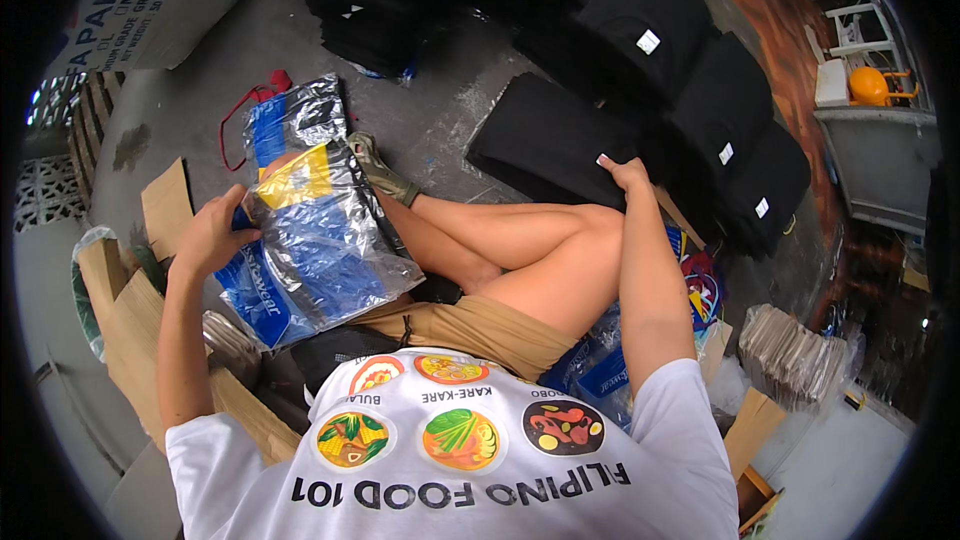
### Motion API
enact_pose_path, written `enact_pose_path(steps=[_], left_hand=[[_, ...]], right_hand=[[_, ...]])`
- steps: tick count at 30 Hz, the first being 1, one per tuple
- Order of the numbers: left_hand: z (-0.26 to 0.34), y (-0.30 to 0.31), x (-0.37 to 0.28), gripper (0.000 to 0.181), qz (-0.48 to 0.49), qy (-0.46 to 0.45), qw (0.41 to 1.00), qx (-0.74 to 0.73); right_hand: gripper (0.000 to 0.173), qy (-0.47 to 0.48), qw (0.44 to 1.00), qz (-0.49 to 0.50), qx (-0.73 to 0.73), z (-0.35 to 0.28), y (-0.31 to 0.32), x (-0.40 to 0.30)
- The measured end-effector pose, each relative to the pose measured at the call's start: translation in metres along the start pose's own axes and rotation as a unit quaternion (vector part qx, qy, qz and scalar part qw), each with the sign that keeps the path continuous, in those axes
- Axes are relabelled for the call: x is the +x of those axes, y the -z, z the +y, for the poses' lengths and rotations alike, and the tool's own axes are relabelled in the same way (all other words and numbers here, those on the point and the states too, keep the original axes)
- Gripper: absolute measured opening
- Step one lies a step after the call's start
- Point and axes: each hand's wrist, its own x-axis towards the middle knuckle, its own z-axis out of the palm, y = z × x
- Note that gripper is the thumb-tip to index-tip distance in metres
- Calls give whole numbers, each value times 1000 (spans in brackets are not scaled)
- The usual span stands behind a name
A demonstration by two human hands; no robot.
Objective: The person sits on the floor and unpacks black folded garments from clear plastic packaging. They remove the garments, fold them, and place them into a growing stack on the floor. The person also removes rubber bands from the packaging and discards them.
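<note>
My left hand [214,229] grips the edge of a clear plastic garment bag with blue and yellow print [322,240], which lies over my leg on the left. Under its far end shows another such bag [274,124]. At the right, my right hand [626,171] has its thumb on top of a folded black garment [551,135], by a small white tag at the near edge; its fingers are hidden, so its hold on the cloth is unclear. The black garment rests on the floor beyond my crossed legs.
Stacks of folded black garments with white tags [649,41] stand beyond and to the right. Cardboard pieces [135,315] lie at the left, near a large printed sack [180,7]. A red cord [225,127] lies on the floor. Bundled plastic-wrapped packs [791,352] are at the right.
</note>
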Motion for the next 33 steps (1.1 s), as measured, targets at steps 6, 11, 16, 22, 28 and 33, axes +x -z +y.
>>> enact_pose_path(steps=[6, 11, 16, 22, 28, 33], left_hand=[[39, 18, -28, 11, 65, -64, 995, -51], [101, 13, -29, 9, 42, -149, 982, -107], [129, 7, -8, 42, -132, -239, 914, -300], [54, 9, 14, 78, -13, 46, 978, 202], [28, -6, 0, 58, 51, -3, 994, 98], [90, 12, -19, 39, 86, 0, 996, -9]], right_hand=[[83, 305, 932, 173, -89, -63, 6, -106], [57, 387, 760, -282, 439, -92, -44, -292], [37, 396, 850, -165, 307, -39, -22, -301], [38, 232, 950, 177, 113, 173, 135, -237], [63, -2, 918, 341, -203, 336, 203, -275], [52, 174, 879, 439, 64, 239, 196, -278]])
